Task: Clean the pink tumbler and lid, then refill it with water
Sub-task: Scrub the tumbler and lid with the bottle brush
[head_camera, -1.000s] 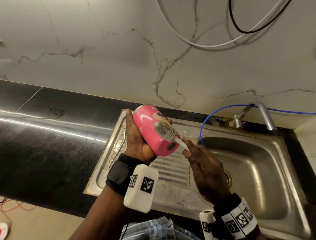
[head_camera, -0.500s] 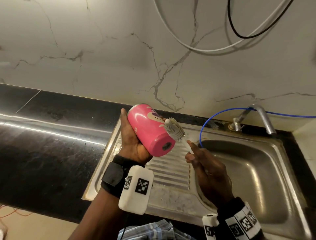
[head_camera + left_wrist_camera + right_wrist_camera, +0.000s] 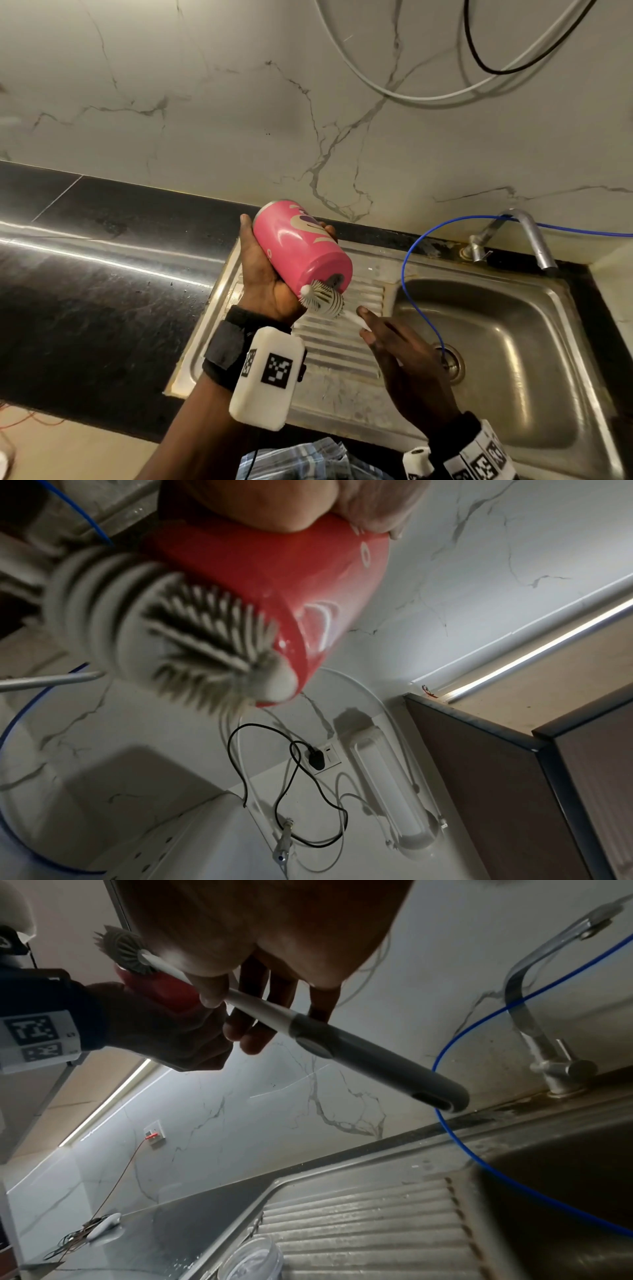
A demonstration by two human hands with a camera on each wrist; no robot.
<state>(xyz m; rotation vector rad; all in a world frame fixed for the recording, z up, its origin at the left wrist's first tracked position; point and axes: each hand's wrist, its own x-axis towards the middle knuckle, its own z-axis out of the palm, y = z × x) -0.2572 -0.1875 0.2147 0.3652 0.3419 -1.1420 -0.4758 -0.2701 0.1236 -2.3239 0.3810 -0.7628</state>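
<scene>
My left hand [image 3: 270, 284] grips the pink tumbler [image 3: 301, 250] on its side above the drainboard, its base turned toward me. In the left wrist view the tumbler [image 3: 274, 588] looks red, with the brush head [image 3: 171, 631] against its base rim. My right hand [image 3: 400, 356] holds the white bottle brush [image 3: 323, 297] by its handle [image 3: 342, 1042], thumb and fingers curled round the thin white shaft. The bristle head touches the lower edge of the tumbler's base. The tumbler's mouth points away and is hidden.
The steel sink [image 3: 513, 342] with its ribbed drainboard [image 3: 342, 342] lies below my hands. A tap [image 3: 527, 236] stands at the back right, and a blue tube [image 3: 418, 298] runs into the basin. Black counter [image 3: 85, 274] spreads to the left. A clear round piece [image 3: 253, 1259] sits by the drainboard.
The brush head slid from the tumbler's side down to the lower edge of its base. My left hand tipped the tumbler so the base faces me more.
</scene>
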